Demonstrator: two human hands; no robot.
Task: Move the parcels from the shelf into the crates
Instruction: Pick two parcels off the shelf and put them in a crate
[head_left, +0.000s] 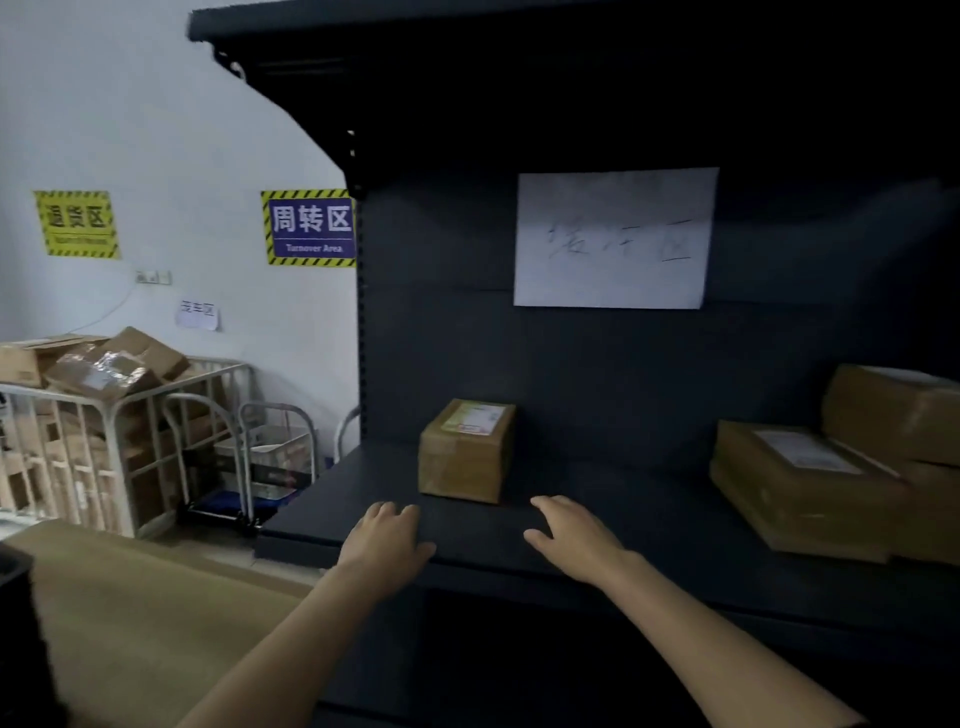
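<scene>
A small brown cardboard parcel (465, 451) with a label on top stands on the dark shelf board (623, 525). Both arms reach over the shelf's front edge toward it. My left hand (387, 538) hovers just short of the parcel's lower left corner, fingers extended and empty. My right hand (571, 538) is a little to the parcel's lower right, fingers spread and empty. Neither hand touches the parcel. At the shelf's right end lie a flat parcel (800, 483) and a bigger parcel (893, 415) stacked behind it.
A white paper sheet (613, 239) is stuck on the shelf's dark back panel. Left of the shelf stands a metal cage cart (119, 431) full of cardboard boxes, with a hand trolley (249, 467) carrying a basket. A brown cardboard surface (145, 618) lies at lower left.
</scene>
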